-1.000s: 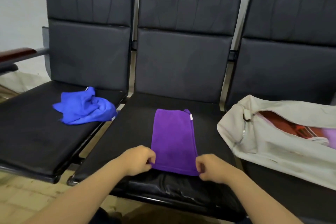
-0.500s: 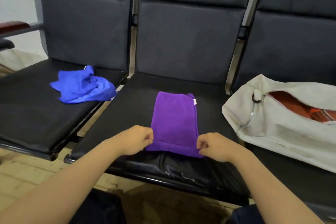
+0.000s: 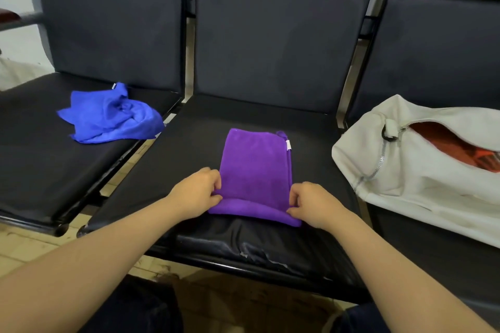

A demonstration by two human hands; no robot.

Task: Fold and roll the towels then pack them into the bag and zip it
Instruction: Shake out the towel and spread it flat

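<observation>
Pinching the rolled near edge of the purple towel (image 3: 255, 170) on the middle seat (image 3: 189, 157), the left hand (image 3: 196, 193) and right hand (image 3: 313, 204) grip one end each, while the blue towel (image 3: 108, 116) lies left of that seat and the open white bag (image 3: 405, 170) right of it.

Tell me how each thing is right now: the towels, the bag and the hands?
purple towel: folded, near edge rolled up, on the middle seat.
blue towel: crumpled, not folded, on the left seat.
white bag: unzipped, lying on the right seat, something orange inside.
left hand: pinches the roll's left end.
right hand: pinches the roll's right end.
</observation>
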